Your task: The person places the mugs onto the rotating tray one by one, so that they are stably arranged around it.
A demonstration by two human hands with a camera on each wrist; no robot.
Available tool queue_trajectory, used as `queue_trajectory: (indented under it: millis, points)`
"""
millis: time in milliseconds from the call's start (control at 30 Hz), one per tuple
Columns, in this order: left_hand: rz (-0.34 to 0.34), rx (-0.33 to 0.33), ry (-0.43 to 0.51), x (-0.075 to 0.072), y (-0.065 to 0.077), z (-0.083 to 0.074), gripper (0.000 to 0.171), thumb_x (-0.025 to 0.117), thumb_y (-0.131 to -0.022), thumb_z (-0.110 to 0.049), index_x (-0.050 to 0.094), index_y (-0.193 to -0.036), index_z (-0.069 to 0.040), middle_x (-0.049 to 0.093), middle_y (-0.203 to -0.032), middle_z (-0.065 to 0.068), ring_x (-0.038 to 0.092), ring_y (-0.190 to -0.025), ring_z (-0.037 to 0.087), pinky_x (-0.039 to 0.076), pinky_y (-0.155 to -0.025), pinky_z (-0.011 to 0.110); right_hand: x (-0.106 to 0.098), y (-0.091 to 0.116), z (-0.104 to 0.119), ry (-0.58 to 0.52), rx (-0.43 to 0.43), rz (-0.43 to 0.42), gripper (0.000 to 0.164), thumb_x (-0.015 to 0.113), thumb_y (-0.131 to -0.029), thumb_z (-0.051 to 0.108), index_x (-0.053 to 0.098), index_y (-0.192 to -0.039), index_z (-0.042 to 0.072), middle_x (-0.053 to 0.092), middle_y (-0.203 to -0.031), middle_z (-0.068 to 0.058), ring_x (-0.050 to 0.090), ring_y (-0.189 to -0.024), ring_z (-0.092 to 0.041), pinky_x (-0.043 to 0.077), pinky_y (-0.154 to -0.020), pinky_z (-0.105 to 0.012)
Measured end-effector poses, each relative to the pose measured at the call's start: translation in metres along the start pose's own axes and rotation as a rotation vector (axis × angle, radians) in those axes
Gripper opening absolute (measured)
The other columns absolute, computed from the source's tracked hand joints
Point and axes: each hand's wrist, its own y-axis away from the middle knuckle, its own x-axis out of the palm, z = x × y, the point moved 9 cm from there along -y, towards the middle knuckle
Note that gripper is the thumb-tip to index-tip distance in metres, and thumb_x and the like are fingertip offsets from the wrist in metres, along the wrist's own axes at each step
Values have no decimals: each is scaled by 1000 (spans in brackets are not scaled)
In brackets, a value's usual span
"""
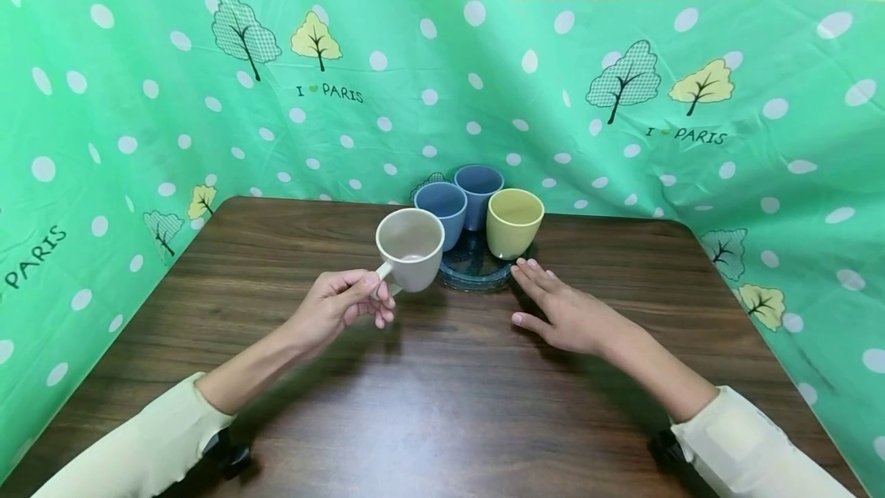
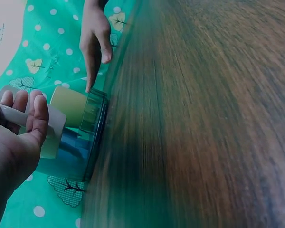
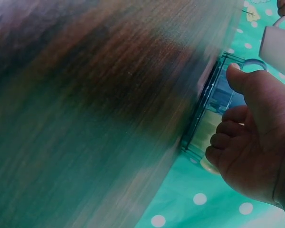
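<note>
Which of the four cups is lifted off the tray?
The beige cup: the left hand holds it by its handle above the table. The two blue cups and the yellow cup stand on the tray.

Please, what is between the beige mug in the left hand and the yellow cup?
In the head view, a blue cup stands between the beige mug and the yellow cup, slightly behind them, on the blue glass tray.

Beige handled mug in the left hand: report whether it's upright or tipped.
Tipped. The beige handled mug is held off the table by the left hand, its mouth tilted toward the head camera so the empty inside shows.
</note>
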Motion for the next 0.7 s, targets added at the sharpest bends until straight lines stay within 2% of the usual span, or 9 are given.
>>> queue_trajectory:
  millis: [467, 700]
  points:
    - [6, -4, 4, 5, -9, 5, 31, 48, -121, -10, 74, -106, -5, 78, -102, 2, 79, -90, 14, 68, -80, 26, -1, 0, 2, 5, 0, -3, 80, 62, -117, 43, 31, -176, 0, 26, -186, -26, 26, -173, -48, 30, -138, -67]
    - [21, -10, 23, 11, -11, 3, 30, 49, -121, -11, 75, -107, -7, 78, -103, 1, 79, -91, 14, 68, -81, 26, 0, 0, 1, 2, 1, -3, 80, 63, -117, 43, 32, -176, 0, 27, -185, -26, 26, -173, -47, 31, -138, -67]
